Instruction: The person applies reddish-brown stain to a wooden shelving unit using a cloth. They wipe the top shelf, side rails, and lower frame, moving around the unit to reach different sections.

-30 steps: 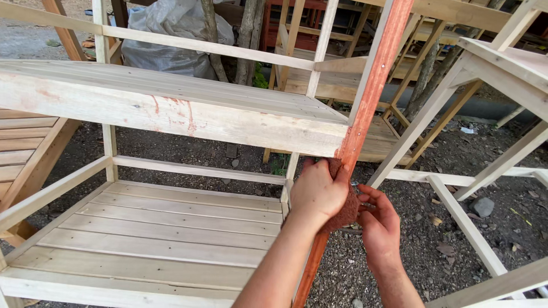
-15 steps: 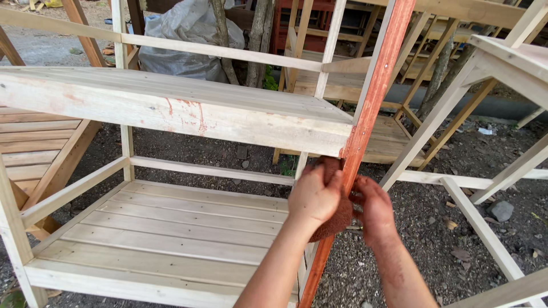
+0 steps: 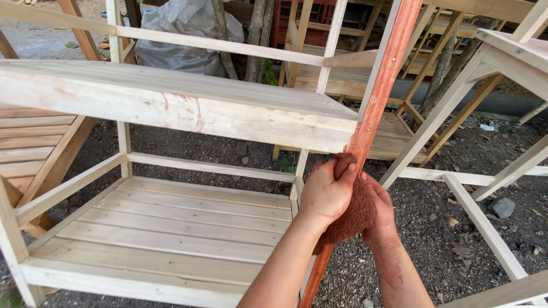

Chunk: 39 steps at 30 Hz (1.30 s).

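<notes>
The left hand (image 3: 326,191) is clenched around a reddish-brown stained cloth (image 3: 355,214), pressing it against the near corner post (image 3: 381,85) of a pale wooden shelf frame. Its fingers curl over the top of the cloth, just below the point where the post meets the upper shelf (image 3: 171,105). The right hand (image 3: 381,210) grips the same cloth from the far right side of the post, so both hands wrap the post between them, touching each other through the cloth.

The post's long axis runs steeply up and slightly to the right, from between the forearms at the bottom edge to the top of the view. Above the hands it is stained red-brown; its short stretch below them is stained as well. Both hands sit equally close to it, the left a little higher.

Left of the hands lies the slatted lower shelf (image 3: 165,228), still bare pale wood. A few reddish smears mark the front edge of the upper shelf. Further unstained frames (image 3: 485,68) stand to the right on gravelly ground (image 3: 434,228).
</notes>
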Available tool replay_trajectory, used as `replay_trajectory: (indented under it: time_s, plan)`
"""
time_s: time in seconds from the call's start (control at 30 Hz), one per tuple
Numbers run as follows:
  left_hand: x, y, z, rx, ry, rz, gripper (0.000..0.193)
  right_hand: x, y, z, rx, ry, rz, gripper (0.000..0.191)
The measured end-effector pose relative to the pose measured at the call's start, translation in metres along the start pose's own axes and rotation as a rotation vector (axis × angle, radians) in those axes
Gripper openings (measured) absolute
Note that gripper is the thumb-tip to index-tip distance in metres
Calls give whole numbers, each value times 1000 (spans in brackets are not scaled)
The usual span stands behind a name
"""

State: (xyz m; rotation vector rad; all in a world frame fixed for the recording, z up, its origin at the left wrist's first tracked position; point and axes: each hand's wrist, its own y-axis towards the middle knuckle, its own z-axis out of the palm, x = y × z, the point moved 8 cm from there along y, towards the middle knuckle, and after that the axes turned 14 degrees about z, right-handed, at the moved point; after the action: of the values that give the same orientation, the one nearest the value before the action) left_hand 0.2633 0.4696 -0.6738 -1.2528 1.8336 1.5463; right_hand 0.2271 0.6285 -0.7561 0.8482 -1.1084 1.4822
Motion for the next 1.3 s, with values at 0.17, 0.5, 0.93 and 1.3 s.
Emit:
replay_trajectory:
  time_s: [0.17, 0.5, 0.93, 1.3]
  plan:
    - [-13, -21, -11, 42, 40, 81, 40, 8, -11, 4, 39, 8, -81, 35]
    - [4, -29, -56, -80, 91, -53, 47, 19, -9, 2, -65, -103, -87, 34]
    - [18, -49, 2, -1, 252, 18, 48, 28, -12, 17, 15, -210, -271, 27]
    - [53, -107, 12, 112, 195, -91, 35, 27, -14, 26, -30, -416, -376, 29]
